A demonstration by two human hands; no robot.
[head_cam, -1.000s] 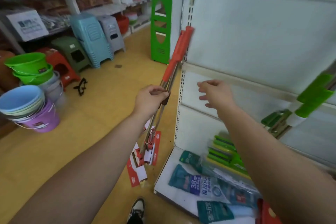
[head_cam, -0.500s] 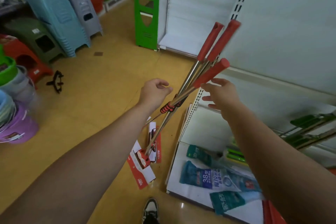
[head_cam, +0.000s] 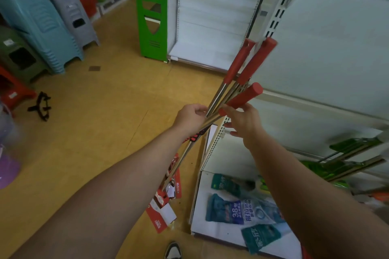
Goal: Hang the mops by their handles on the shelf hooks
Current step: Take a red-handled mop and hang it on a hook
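Now the left hand point(head_cam: 190, 119) still clamps the steel shafts point(head_cam: 216, 99) of the three red-handled mops point(head_cam: 239, 65), heads down by the floor point(head_cam: 105, 132), while the right hand point(head_cam: 242, 124) has closed in, fingers loosely open against the lowest red grip point(head_cam: 240, 100), probably singling it out for hanging.

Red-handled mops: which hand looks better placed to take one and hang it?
Right, probably. The left hand grips the mops, while the right hand is free, touching the lowest red grip, on the shelf side.
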